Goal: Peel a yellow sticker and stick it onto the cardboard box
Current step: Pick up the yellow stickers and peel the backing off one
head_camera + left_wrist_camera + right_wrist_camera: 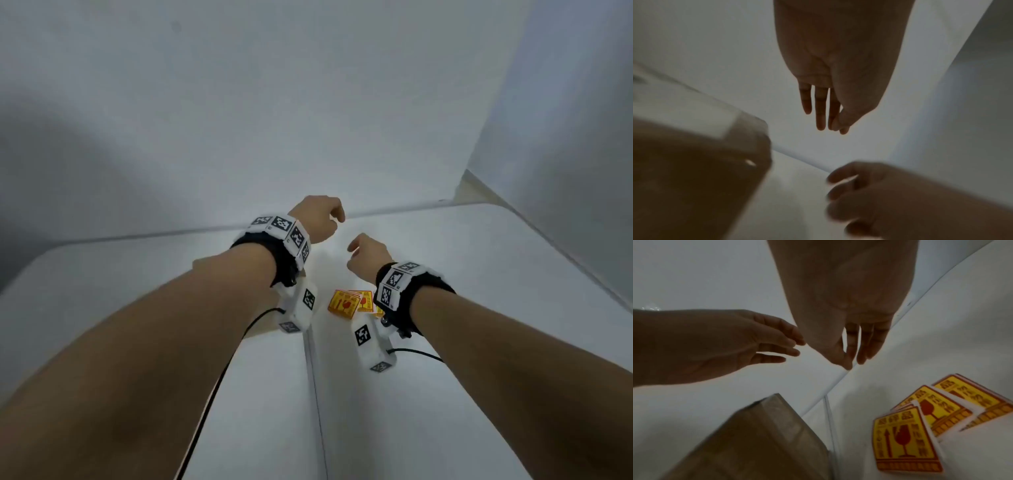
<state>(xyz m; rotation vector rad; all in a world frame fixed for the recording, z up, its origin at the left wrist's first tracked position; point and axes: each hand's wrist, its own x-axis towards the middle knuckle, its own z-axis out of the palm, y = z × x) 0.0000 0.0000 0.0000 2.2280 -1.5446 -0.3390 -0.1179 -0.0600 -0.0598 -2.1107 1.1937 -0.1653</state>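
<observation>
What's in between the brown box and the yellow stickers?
Only bare white table, with a thin seam line running through it. The right wrist view shows this: the cardboard box lies on one side, the yellow stickers on the other.

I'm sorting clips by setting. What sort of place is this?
Probably a packing or labelling bench: a plain white table against bare white walls, a fanned stack of yellow fragile-warning stickers and a brown cardboard box. Both hands hold nothing.

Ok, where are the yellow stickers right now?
The yellow stickers lie fanned on the white table, untouched, just under the right wrist in the head view, right of the cardboard box.
</observation>
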